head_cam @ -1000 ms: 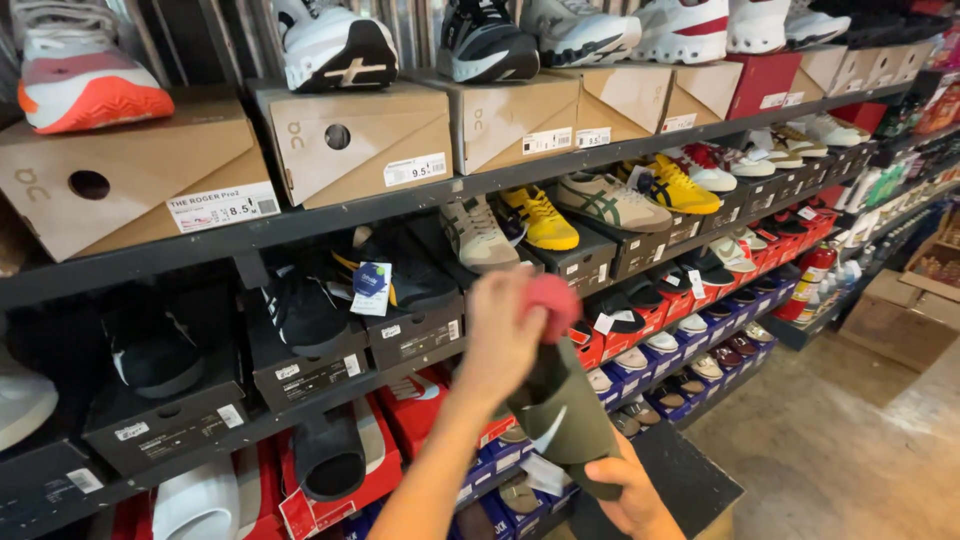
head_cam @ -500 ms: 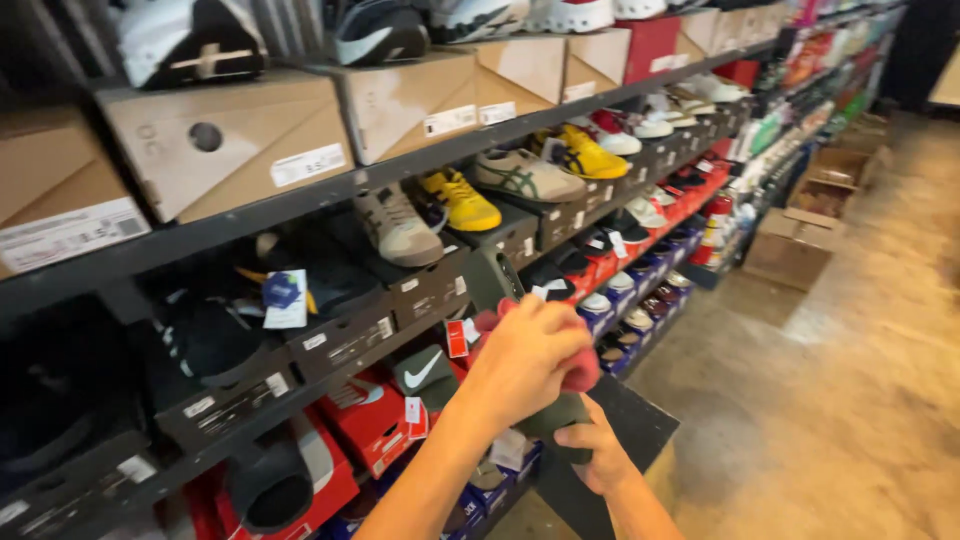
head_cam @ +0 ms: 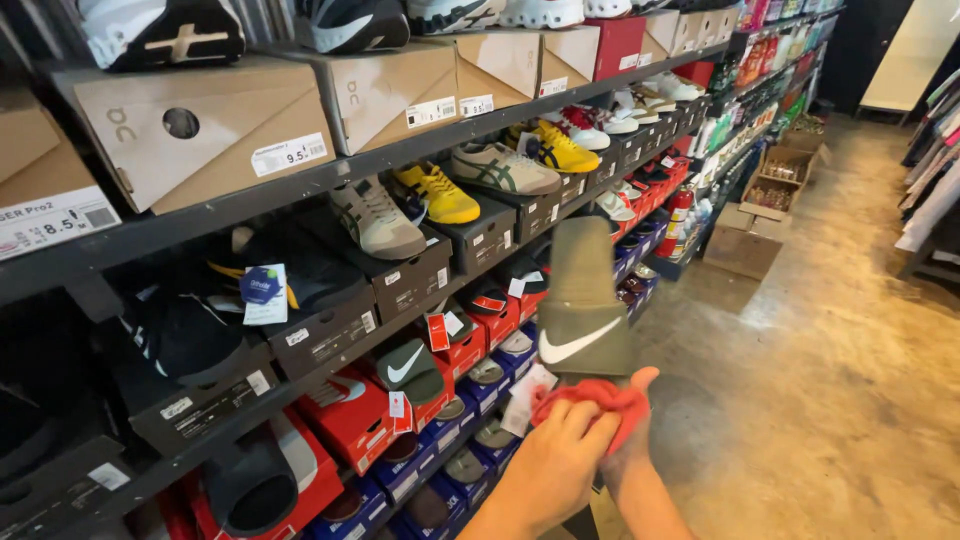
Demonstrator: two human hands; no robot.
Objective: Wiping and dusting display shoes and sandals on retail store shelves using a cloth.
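An olive-green slide sandal (head_cam: 580,300) with a white logo on its strap is held up in front of the shoe shelves, toe pointing away from me. My left hand (head_cam: 555,465) presses a red cloth (head_cam: 600,400) against the sandal's near end. My right hand (head_cam: 632,455) grips the sandal from below. It is mostly hidden by the cloth, with only the thumb and wrist showing.
Dark metal shelving (head_cam: 300,185) runs along the left, filled with shoes on red, blue, black and brown boxes. A matching green slide (head_cam: 408,368) sits on a red box. Open cardboard boxes (head_cam: 745,240) and a red fire extinguisher (head_cam: 678,215) stand farther down the aisle. Clothes hang at far right.
The sandal has come up and away from the shelf, its strap now facing me. The red cloth has moved from the far end of the sandal to its near end.
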